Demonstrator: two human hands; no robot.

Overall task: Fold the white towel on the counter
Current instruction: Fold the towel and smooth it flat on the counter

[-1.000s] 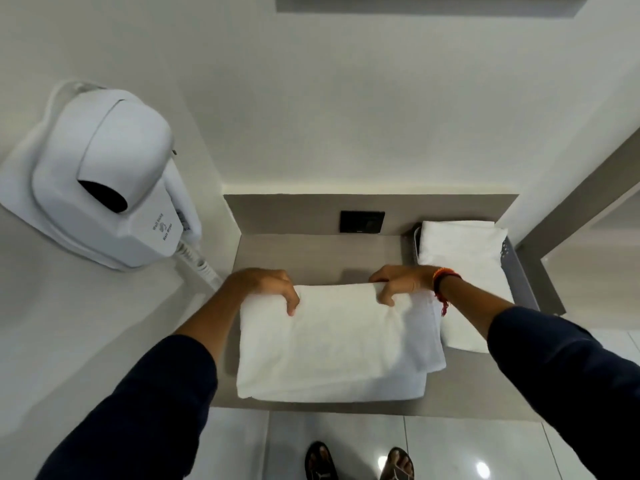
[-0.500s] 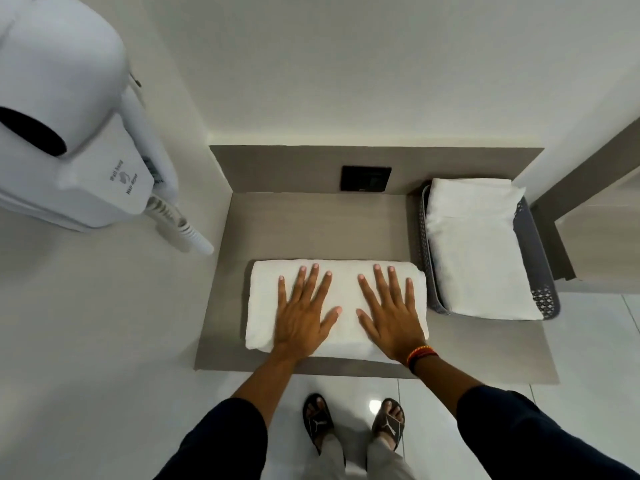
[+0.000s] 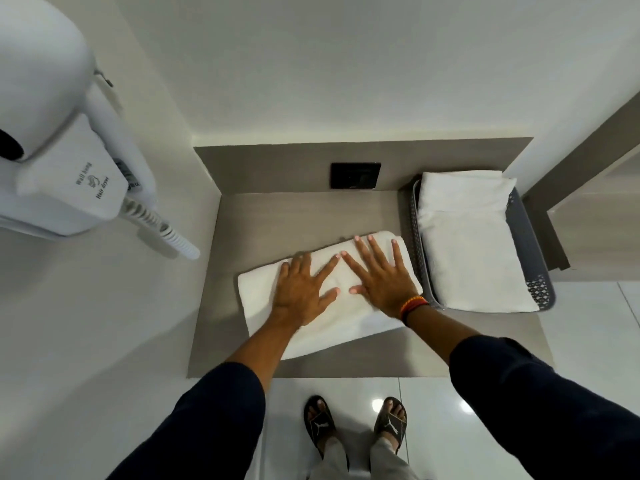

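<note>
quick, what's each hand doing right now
left hand: open, flat on the white towel, holding nothing
right hand: open, flat on the towel, holding nothing

White folded towel (image 3: 349, 318) lying on grey-brown counter (image 3: 298, 216) showing a faint streaked grain. Second white towel (image 3: 467, 244) sitting in grey basket (image 3: 535, 271), its wall showing a lattice of small perforations. Black square wall plate (image 3: 355, 175) standing out against the grey-brown backsplash. White wall-hung hair dryer (image 3: 65, 168) carrying small dark lettering, with white coiled cord (image 3: 162, 232). Walls reading off-white. Dark navy sleeves (image 3: 540, 403) covering both arms; orange, red and black bracelet (image 3: 412, 306) banding the right wrist. Glossy white floor tiles (image 3: 588, 341) catching light spots. Black sandals (image 3: 320, 424) bearing a white logo.
</note>
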